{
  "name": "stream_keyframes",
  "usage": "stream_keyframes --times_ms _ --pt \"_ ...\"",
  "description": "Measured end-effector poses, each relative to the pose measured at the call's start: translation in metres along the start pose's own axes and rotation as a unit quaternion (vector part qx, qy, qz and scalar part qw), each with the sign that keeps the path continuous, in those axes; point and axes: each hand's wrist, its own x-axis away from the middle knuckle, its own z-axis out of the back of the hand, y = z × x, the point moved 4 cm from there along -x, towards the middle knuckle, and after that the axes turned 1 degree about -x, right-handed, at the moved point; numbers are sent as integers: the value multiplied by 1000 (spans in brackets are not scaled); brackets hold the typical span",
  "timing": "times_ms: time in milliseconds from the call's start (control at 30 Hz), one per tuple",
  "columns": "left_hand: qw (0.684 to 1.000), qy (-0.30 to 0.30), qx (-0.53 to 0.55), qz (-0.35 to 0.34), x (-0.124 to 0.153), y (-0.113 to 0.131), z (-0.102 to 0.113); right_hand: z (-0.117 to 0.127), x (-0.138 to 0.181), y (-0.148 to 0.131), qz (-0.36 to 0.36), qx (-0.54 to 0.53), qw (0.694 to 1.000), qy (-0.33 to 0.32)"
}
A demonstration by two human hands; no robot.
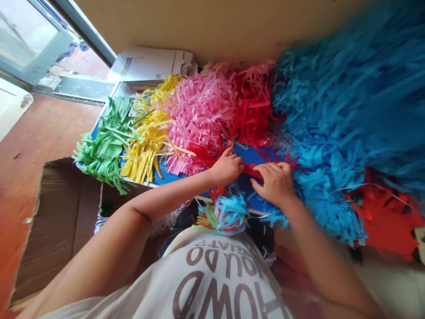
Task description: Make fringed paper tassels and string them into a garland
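Observation:
A strip of red fringed paper (pixel 249 170) stretches between my two hands, low over the blue tabletop (pixel 247 155). My left hand (pixel 229 167) is closed around its middle, with fringe spreading out to the left over the pink pile. At the other end, my right hand (pixel 275 180) pinches the strip with bent fingers, thumb toward me. Behind the hands lie a pink fringed paper pile (pixel 202 113) and a red fringed paper pile (pixel 252 115). In my lap sits a light blue bunch of paper strips (pixel 230 210) with some green and orange.
Green fringed paper (pixel 109 141) and yellow fringed paper (pixel 148 137) lie at the table's left. A large blue fringed mass (pixel 348 97) fills the right, with red-orange paper (pixel 385 217) below it. A cardboard box (pixel 63 221) stands at lower left; white sheets (pixel 146 62) are stacked behind.

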Motion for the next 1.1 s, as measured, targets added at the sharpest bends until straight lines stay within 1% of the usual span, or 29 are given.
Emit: stream_keyframes --times_ms 67,133,233,333,400,500,567,733,833,967,1100 --pt "1000 6 3 6 4 -1 -1 -3 2 -7 23 19 999 -13" --pt "1000 14 5 13 11 -4 -1 -7 5 -6 30 20 999 -20" --pt "1000 23 15 14 22 -9 -2 -10 12 8 21 -4 1000 -3" --pt "999 34 39 13 29 -16 -2 -12 17 25 -6 -38 999 13" --pt "996 48 65 35 31 -21 -2 -13 16 33 -24 -73 997 13" --pt "989 59 105 91 28 -28 -2 -15 9 42 -43 -106 993 13" --pt "984 53 117 122 24 -29 -2 -15 4 46 -60 -106 992 12" --pt "981 26 94 168 11 -30 -2 -20 -3 53 -129 -88 988 8" --pt "981 27 77 176 6 -31 -2 -22 -4 55 -152 -89 984 7" --pt "985 22 46 164 1 -32 -3 -24 -7 57 -174 -78 982 -4" --pt "987 6 29 159 -4 -33 -4 -23 -11 58 -199 -62 977 -37"
